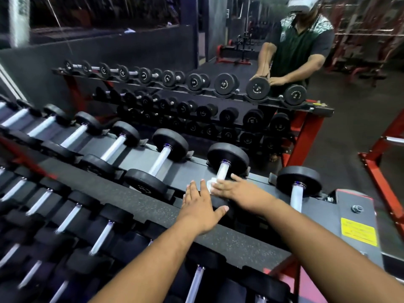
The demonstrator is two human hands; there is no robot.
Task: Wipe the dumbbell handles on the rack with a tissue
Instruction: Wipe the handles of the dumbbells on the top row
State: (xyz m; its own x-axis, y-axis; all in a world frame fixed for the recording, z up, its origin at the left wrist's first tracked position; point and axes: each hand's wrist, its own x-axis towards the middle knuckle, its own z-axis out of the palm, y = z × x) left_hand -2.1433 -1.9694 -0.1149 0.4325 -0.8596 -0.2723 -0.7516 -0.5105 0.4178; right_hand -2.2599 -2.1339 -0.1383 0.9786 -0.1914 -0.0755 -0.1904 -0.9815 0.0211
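Right hand (227, 189): reaches across to the top row of the rack, fingers (237, 177) curled around a white tissue and pressed against the near end of a dumbbell handle.
Tissue (209, 185): crumpled, white, mostly hidden under the right hand; only a small part shows at the left side of the hand, touching the handle.
Dumbbell handle (223, 171): pale, shiny, on the top row, right of centre; far end goes into a black round weight (228, 157), near end covered by the hand.
Left hand (200, 209): lies flat on the near black weight of the same dumbbell, just left of the right hand; fingers straight and slightly spread, thumb out to the right, holds nothing.
Rack (251, 239): dark, with a speckled black strip between the rows and red frame parts; runs from far left to near right.
Other dumbbells on top row: several to the left (162, 153) with the same pale handles, one more to the right (297, 194).
Lower row: more dumbbells near the bottom edge, blurred.
Yellow label (358, 231): on the grey end plate of the rack, at right; text not readable.
Mirror (218, 51): beyond the rack, shows a second rack image and a person in a dark shirt with both hands on a dumbbell.
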